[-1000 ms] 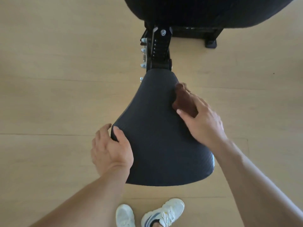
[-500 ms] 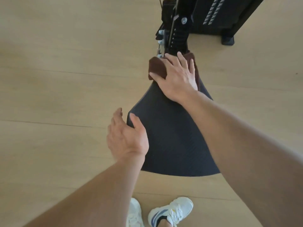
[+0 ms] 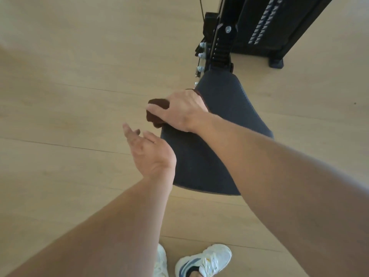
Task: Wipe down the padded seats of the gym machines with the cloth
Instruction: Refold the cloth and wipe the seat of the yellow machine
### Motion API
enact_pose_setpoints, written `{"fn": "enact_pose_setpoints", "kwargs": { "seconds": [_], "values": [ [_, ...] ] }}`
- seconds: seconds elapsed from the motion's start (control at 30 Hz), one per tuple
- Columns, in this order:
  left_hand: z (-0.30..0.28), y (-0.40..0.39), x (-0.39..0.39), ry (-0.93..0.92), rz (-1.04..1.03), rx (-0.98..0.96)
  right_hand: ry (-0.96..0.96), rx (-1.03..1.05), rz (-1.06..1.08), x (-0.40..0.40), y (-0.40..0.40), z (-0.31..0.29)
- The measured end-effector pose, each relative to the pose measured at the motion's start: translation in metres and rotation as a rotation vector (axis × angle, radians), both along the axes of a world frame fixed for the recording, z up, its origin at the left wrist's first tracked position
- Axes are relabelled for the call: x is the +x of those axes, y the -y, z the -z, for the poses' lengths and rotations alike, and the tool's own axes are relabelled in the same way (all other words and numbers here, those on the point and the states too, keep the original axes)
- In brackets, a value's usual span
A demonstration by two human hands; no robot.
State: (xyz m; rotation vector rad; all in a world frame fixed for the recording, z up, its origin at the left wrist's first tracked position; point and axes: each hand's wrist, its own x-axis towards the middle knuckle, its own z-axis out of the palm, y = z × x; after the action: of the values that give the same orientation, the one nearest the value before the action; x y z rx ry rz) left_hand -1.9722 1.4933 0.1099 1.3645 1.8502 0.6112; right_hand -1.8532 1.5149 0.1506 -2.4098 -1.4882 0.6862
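Observation:
A black padded seat (image 3: 229,120) narrows toward the machine's post at the top. My right hand (image 3: 179,110) grips a dark brown cloth (image 3: 154,114) at the seat's left edge, with the cloth bunched under its fingers and hanging past the edge. My left hand (image 3: 148,151) hovers just left of the seat, palm turned up and fingers relaxed, touching nothing.
The black seat post with bolts (image 3: 217,48) and the weight stack housing (image 3: 265,25) stand at the top right. Light wooden floor (image 3: 69,96) surrounds the seat. My white trainers (image 3: 201,260) are at the bottom, below the seat's wide end.
My right hand has dragged the cloth from the seat's narrow far end to its left edge. My left hand has let go of the seat's corner and turned palm up.

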Motion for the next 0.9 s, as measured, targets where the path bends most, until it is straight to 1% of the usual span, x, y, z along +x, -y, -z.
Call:
{"fn": "enact_pose_setpoints", "kwargs": {
  "seconds": [0.1, 0.17, 0.2, 0.33, 0.47, 0.5, 0.57, 0.63, 0.67, 0.7, 0.73, 0.77, 0.8, 0.87, 0.9],
  "values": [
    [0.001, 0.002, -0.001, -0.065, 0.112, 0.05, -0.171, 0.237, 0.16, -0.01, 0.034, -0.002],
    [0.002, 0.002, -0.003, -0.057, 0.15, 0.106, -0.203, 0.322, 0.253, -0.017, 0.063, 0.0],
    [0.003, 0.002, -0.003, -0.047, 0.159, 0.116, -0.175, 0.358, 0.276, -0.022, 0.08, 0.001],
    [-0.001, 0.007, -0.002, -0.043, 0.212, 0.164, 0.039, 0.525, 0.336, -0.04, 0.156, 0.006],
    [-0.003, 0.009, -0.001, -0.074, 0.336, 0.207, 0.2, 0.434, 0.461, -0.051, 0.2, 0.002],
    [-0.002, 0.009, -0.001, -0.078, 0.361, 0.208, 0.197, 0.403, 0.511, -0.051, 0.207, -0.002],
    [0.0, 0.007, -0.001, -0.095, 0.373, 0.189, 0.116, 0.396, 0.657, -0.049, 0.218, -0.012],
    [0.001, 0.005, -0.001, -0.106, 0.334, 0.146, 0.006, 0.506, 0.888, -0.046, 0.228, -0.023],
    [0.001, 0.005, -0.001, -0.107, 0.31, 0.129, 0.011, 0.575, 0.995, -0.045, 0.232, -0.029],
    [0.002, 0.004, 0.0, -0.109, 0.293, 0.122, 0.069, 0.619, 1.055, -0.044, 0.235, -0.035],
    [0.002, 0.004, 0.001, -0.115, 0.289, 0.12, 0.141, 0.614, 1.069, -0.042, 0.236, -0.041],
    [0.003, 0.004, 0.001, -0.122, 0.292, 0.117, 0.191, 0.538, 1.055, -0.04, 0.235, -0.044],
    [0.003, 0.004, 0.001, -0.127, 0.297, 0.113, 0.195, 0.364, 1.012, -0.036, 0.234, -0.046],
    [0.004, 0.003, 0.001, -0.135, 0.294, 0.103, 0.119, -0.088, 0.845, -0.023, 0.23, -0.037],
    [0.005, 0.003, 0.001, -0.14, 0.291, 0.099, 0.089, -0.213, 0.774, -0.016, 0.228, -0.027]
  ]
}}
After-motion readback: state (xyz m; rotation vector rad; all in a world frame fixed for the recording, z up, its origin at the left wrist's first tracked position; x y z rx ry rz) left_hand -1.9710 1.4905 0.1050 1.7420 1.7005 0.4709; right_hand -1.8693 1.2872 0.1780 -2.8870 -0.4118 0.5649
